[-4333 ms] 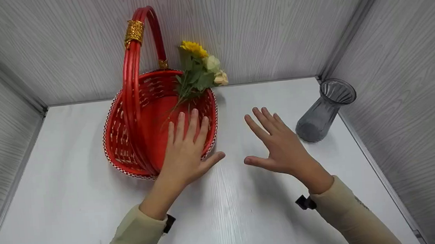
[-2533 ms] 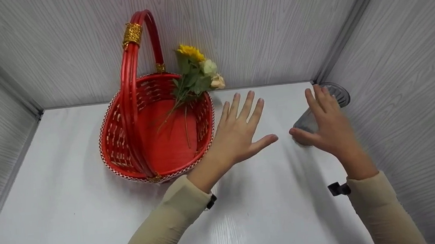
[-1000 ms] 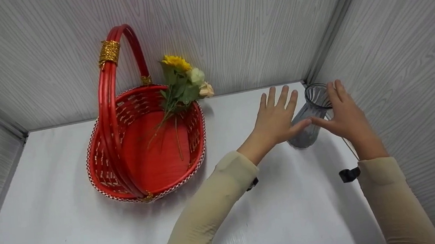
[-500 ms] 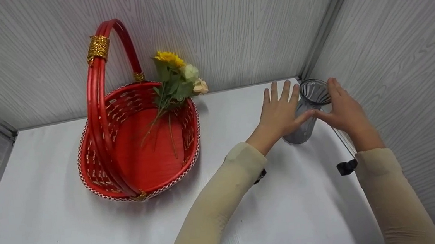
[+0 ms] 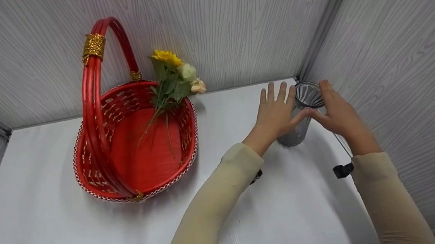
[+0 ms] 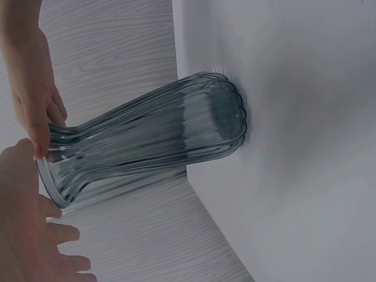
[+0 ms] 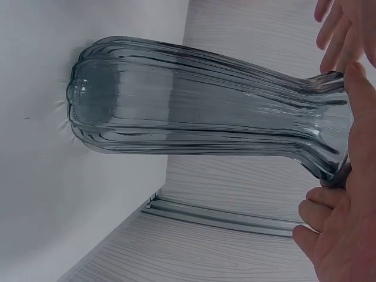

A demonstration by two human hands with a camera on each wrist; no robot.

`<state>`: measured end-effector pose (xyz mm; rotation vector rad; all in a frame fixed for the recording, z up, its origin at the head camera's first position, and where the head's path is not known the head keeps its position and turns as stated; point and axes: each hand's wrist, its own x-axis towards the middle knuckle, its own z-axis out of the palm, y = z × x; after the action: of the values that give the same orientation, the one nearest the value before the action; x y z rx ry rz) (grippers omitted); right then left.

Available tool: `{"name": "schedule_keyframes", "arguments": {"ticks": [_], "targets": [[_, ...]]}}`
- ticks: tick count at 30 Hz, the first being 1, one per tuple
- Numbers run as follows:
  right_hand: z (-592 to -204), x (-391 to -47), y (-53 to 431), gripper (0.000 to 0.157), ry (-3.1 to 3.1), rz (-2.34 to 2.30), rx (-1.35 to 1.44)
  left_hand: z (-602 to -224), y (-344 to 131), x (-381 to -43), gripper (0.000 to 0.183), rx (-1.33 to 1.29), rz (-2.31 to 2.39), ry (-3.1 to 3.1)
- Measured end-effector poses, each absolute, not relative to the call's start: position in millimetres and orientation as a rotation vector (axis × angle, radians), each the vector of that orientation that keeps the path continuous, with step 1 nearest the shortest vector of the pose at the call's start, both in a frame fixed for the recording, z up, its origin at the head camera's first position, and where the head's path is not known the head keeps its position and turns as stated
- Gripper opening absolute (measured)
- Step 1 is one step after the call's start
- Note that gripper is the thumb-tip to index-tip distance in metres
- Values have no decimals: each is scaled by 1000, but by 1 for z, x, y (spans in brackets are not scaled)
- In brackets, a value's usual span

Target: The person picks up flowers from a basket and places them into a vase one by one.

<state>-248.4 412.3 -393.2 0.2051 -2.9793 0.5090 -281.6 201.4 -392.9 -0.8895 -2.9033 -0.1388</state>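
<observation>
A tall grey-tinted glass vase [image 5: 295, 134] with vertical ribs and a flared rim stands upright at the table's right side. My right hand [image 5: 340, 114] holds its neck just at the rim, thumb on the near side and fingers round the right side. Left of the vase, my left hand [image 5: 274, 118] is spread with straight fingers, its thumb tip right beside the right thumb. In the left wrist view, the left thumb comes close to the vase rim [image 6: 51, 185] while the other fingers reach past it. Through the glass body [image 7: 205, 111] no contents show.
A red woven basket [image 5: 146, 154] with a tall gold-wrapped handle stands on the white table [image 5: 42, 213] at left. A yellow, a white and a peach flower [image 5: 198, 86] lean over its back right rim, stems inside. Grey wood-patterned walls [image 5: 229, 28] close the back and sides.
Both hands have moved right from near the basket to the vase. The right hand has taken hold of its rim, and the vase has shifted slightly left. The view has turned right.
</observation>
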Motion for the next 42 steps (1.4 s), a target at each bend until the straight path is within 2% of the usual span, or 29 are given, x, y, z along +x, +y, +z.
{"name": "schedule_keyframes", "arguments": {"ticks": [42], "targets": [[-399, -253, 341, 100, -2923, 455, 464, -394, 129, -282, 90, -885, -192, -2839]]}}
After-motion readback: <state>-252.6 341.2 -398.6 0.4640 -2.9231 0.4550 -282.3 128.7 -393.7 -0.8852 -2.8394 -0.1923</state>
